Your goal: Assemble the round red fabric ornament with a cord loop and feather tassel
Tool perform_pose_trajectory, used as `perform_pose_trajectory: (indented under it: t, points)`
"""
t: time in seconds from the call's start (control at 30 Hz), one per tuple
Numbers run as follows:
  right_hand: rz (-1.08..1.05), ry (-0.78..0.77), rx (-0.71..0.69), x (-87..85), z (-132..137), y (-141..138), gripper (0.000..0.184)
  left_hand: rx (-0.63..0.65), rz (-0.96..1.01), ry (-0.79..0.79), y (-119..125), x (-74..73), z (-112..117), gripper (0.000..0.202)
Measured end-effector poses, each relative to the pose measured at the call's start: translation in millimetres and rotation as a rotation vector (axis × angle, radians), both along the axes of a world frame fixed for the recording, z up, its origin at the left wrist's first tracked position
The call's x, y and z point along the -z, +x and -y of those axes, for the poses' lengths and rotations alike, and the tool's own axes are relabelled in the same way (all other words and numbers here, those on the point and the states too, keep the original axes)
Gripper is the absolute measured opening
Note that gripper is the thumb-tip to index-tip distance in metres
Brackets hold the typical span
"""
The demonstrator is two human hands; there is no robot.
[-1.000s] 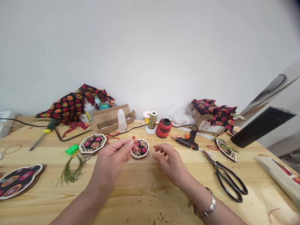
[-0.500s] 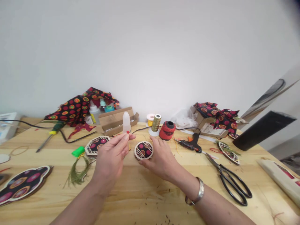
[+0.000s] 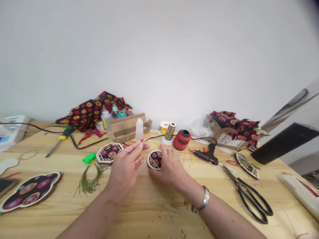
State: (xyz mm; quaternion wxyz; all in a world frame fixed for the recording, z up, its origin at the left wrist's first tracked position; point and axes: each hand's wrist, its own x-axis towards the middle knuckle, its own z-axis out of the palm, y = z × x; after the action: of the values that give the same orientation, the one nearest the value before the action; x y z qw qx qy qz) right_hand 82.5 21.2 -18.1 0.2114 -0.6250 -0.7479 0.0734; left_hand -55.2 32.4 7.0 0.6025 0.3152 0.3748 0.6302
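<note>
My left hand (image 3: 126, 162) is raised over the table, thumb and fingertips pinched together on a small red bit (image 3: 142, 141) that looks like cord. My right hand (image 3: 170, 167) has its fingers and thumb around the right side of a round ornament (image 3: 154, 160). This ornament has a pale wooden lattice rim over dark patterned fabric and lies on the table, its right part hidden by the hand. Just left of my left hand is an octagonal lattice ornament (image 3: 109, 153), partly covered. A green tassel (image 3: 88, 179) lies beside it.
Behind the hands stand a white bottle (image 3: 139, 129), a cardboard box (image 3: 129, 127), a gold thread spool (image 3: 170, 131) and a red thread spool (image 3: 182, 140). A glue gun (image 3: 208, 154) and black-handled scissors (image 3: 249, 196) lie right. A screwdriver (image 3: 59, 141) and cloud-shaped ornament (image 3: 31, 191) are left.
The view has turned slightly left, so the table's things appear farther right. My right hand now covers more of the round ornament. My left hand keeps its pinch on the red bit.
</note>
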Motion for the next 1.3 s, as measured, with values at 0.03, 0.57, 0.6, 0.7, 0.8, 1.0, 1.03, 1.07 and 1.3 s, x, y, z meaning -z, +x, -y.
perform_pose_trajectory:
  t: [0.03,0.57,0.6,0.7,0.8,1.0,1.03,1.07,1.3]
  points:
    - [0.003,-0.002,0.002,0.2,0,0,0.077,0.002,0.004,-0.002,0,0.2,0,0.012]
    - [0.043,0.027,0.005,3.2,-5,-2,0.057,0.014,0.038,-0.001,0,3.1,-2,0.013]
    - [0.046,0.027,0.005,3.1,-6,-2,0.055,0.014,0.039,-0.001,0,3.1,-2,0.013]
    - [0.049,0.032,-0.002,2.0,-6,-1,0.05,0.013,0.032,0.003,0,2.5,-1,0.012]
    - [0.049,0.015,-0.029,-0.2,-5,2,0.051,0.024,0.029,0.003,0,2.8,-2,0.012]
    - [0.027,-0.059,-0.105,-4.3,4,11,0.072,0.033,0.015,0.006,1,4.8,-3,0.012]
    - [0.025,-0.074,-0.117,-4.9,6,12,0.075,0.034,0.009,0.007,1,4.7,-3,0.012]
    - [0.024,-0.087,-0.13,-5.4,9,13,0.078,0.036,0.002,0.009,1,4.6,-3,0.012]
    - [0.042,-0.173,-0.32,-7.0,43,34,0.09,0.055,-0.017,0.006,3,3.6,-1,0.01]
